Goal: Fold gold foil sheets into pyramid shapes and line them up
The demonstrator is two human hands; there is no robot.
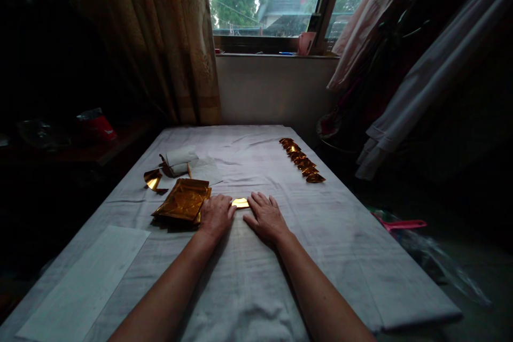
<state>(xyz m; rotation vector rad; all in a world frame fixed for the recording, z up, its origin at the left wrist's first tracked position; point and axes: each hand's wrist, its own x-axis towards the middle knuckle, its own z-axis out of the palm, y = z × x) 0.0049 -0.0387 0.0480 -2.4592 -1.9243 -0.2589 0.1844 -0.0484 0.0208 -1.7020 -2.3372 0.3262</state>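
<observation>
A small folded strip of shiny gold foil paper (241, 203) lies flat on the white cloth between my two hands. My left hand (217, 215) has its fingers drawn together over the strip's left end, with the thumb against it. At the right end, my right hand (267, 217) rests palm down, fingers stretched forward and touching the strip, thumb spread away. Just left of my left hand sits a stack of square gold foil sheets (182, 200). Several folded gold foil pieces (302, 161) stand in a row at the far right of the table.
Curled gold scraps (153, 179) and crumpled pale paper (180, 156) lie behind the stack. A white paper sheet (86, 283) is at the table's left front. Beyond the right edge are a pink handle (406, 224) and hanging clothes (417, 80). A pink mug (306, 43) stands on the windowsill.
</observation>
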